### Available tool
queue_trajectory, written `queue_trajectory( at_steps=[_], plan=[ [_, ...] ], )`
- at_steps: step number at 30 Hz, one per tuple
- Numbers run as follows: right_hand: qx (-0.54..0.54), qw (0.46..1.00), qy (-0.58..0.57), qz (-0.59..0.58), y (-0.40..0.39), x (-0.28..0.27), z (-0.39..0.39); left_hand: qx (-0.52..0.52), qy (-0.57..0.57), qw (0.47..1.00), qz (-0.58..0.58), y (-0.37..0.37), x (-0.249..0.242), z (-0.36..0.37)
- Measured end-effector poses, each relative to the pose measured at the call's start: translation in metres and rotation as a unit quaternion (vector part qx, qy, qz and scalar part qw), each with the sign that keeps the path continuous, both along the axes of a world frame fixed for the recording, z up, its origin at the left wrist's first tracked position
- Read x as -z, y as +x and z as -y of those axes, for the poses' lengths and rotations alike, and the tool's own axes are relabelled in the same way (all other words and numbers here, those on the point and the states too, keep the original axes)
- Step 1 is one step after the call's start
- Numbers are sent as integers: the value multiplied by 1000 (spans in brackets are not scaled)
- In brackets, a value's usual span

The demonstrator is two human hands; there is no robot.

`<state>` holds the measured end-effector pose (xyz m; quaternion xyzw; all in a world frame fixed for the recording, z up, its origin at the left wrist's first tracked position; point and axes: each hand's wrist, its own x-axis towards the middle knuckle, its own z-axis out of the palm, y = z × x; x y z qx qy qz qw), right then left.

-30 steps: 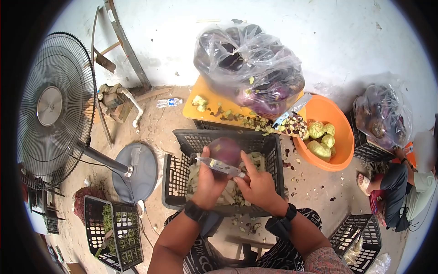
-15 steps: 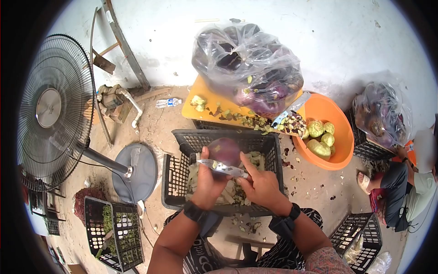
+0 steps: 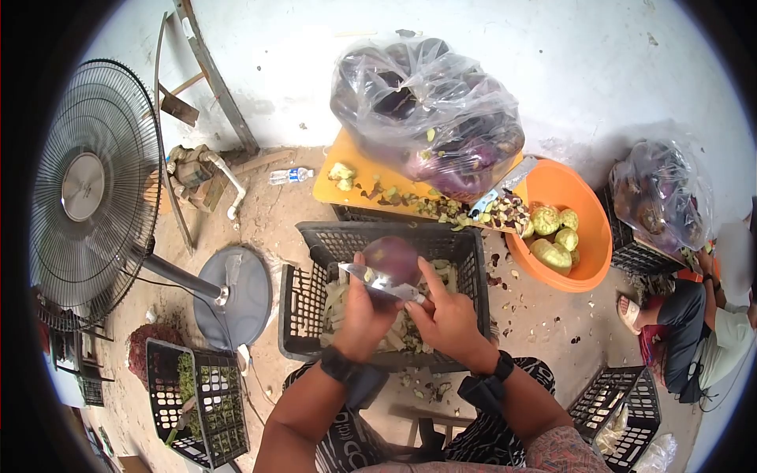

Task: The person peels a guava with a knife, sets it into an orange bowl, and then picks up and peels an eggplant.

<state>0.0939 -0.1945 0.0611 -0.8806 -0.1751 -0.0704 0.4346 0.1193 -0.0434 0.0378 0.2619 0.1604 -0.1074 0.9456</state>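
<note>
My left hand [image 3: 362,323] is wrapped round a round purple eggplant [image 3: 393,255], holding it above the black crate [image 3: 397,231]. A knife [image 3: 382,281] with a shiny blade lies across the near side of the eggplant, its tip pointing left near my left thumb. My right hand [image 3: 453,323] grips the knife's handle, which is mostly hidden by the fingers, and its index finger reaches up along the eggplant's right side. Pale cut strips [image 3: 337,303] and peelings lie in the crate below.
Behind the crate, a bag of eggplants [image 3: 426,110] rests on a yellow board [image 3: 335,169] with scraps and another knife [image 3: 505,189]. An orange basin [image 3: 595,236] holds peeled eggplants [image 3: 550,256]. A fan [image 3: 95,189] stands left; a seated person [image 3: 686,335] is at right.
The knife has turned slightly on the eggplant, and its blade now catches the light differently. My right hand has shifted very little; the eggplant stays in my left hand.
</note>
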Motion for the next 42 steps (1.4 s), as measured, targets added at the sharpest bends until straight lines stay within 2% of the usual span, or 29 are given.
queue_trajectory(
  at_steps=[6,19,21,24,27,33,42],
  plan=[
    [-18,1000,-9,21,3,1,2,22,-22,1000,5,2,-1,-9],
    [-45,999,-5,16,5,-2,19,32,35,999,-11,0,-10,-7],
    [-52,997,3,-58,6,-10,21,41,51,998,-12,-3,-17,-7],
    [-44,995,60,-62,6,-4,18,44,53,998,-2,-2,-15,-8],
    [-57,991,61,-101,4,-11,16,35,27,999,-14,-2,-9,-8],
    [-70,994,6,-88,1,-10,14,45,26,999,12,2,-2,-10],
    [-73,992,1,-103,3,-14,18,45,39,998,-12,0,-10,-8]
  ],
)
